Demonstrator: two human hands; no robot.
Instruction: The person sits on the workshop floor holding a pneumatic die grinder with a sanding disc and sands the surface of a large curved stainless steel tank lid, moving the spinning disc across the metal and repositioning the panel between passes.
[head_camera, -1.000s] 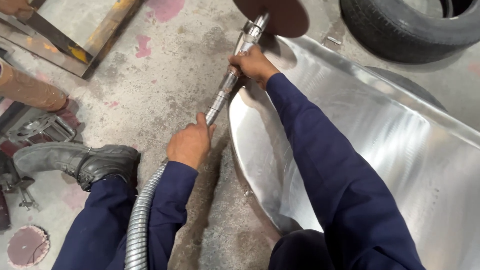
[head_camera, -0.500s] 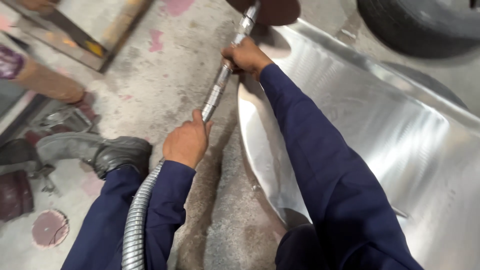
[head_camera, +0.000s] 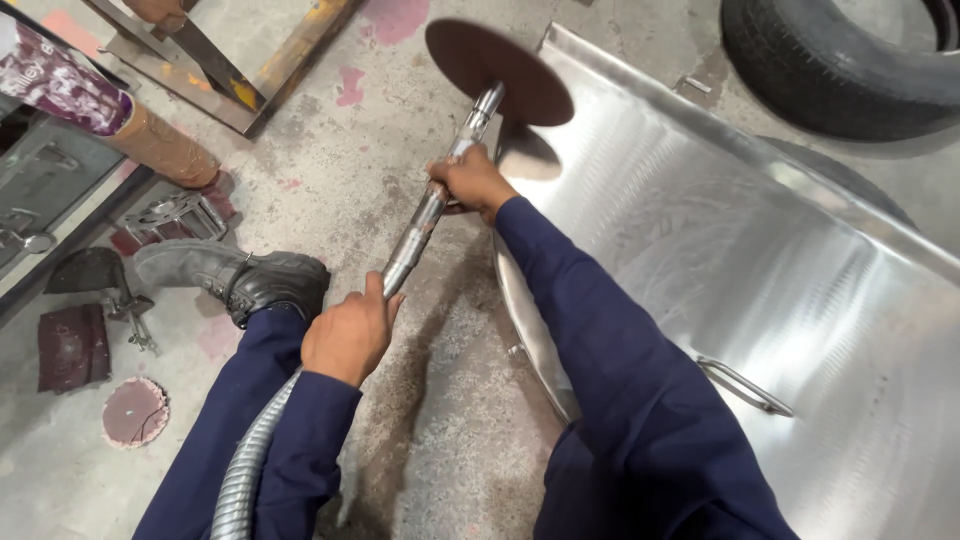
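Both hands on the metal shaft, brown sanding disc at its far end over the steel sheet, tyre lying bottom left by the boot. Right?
Not quite. The tyre lies at the top right, beyond the steel sheet, not by the boot; the head view shows it. The rest holds: left hand and right hand both grip the metal shaft, with the brown sanding disc at its far end over the sheet's edge.

One label shows: a purple and white printed wrap around the upper end of a tilted brown cylinder at the upper left, above the concrete floor; no packages, signs or screens appear.
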